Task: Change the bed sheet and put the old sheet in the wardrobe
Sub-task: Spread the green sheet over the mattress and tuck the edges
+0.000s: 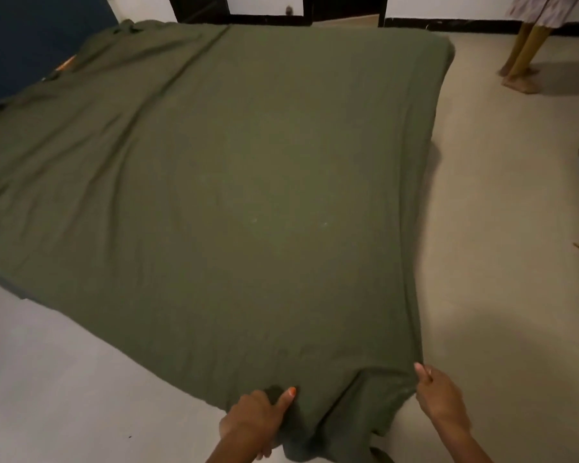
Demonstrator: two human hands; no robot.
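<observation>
A large olive-green cloth bed sheet (pixel 234 168) lies spread over a low mattress on the pale grey floor (pixel 502 228), creased along its left side and hanging off the near corner; it carries no readable label or writing. At that near corner the left hand (pixel 258 419) grips a bunched fold of the sheet, fingers curled round it and thumb laid on top. The right hand (pixel 440 396) pinches the sheet's right edge just beside the corner.
</observation>
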